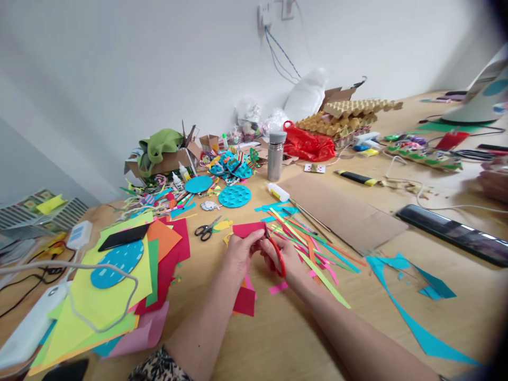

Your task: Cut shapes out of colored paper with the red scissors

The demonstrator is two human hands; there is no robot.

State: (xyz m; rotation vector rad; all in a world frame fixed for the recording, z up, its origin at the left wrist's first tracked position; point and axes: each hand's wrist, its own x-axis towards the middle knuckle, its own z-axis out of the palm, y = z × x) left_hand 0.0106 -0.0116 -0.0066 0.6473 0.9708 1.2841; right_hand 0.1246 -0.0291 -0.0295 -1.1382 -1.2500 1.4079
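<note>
My left hand (243,252) is closed on a piece of red paper (246,229), which extends ahead of its fingers. In my right hand (286,257) is a pair of red-handled scissors (280,260), its blades at the right end of the red paper. Another red paper piece (244,301) lies on the table under my left wrist. Coloured paper strips (313,241) are strewn just beyond and to the right of my right hand. Black-handled scissors (205,231) rest beside a yellow paper cutout (223,225), left of my hands.
Coloured paper sheets (159,288) with a phone (124,238) on top lie at left. A steel bottle (275,159) stands behind, near a red plastic bag (309,144) and egg trays (337,124). Cardboard (337,209) and blue paper scraps (416,325) lie at right.
</note>
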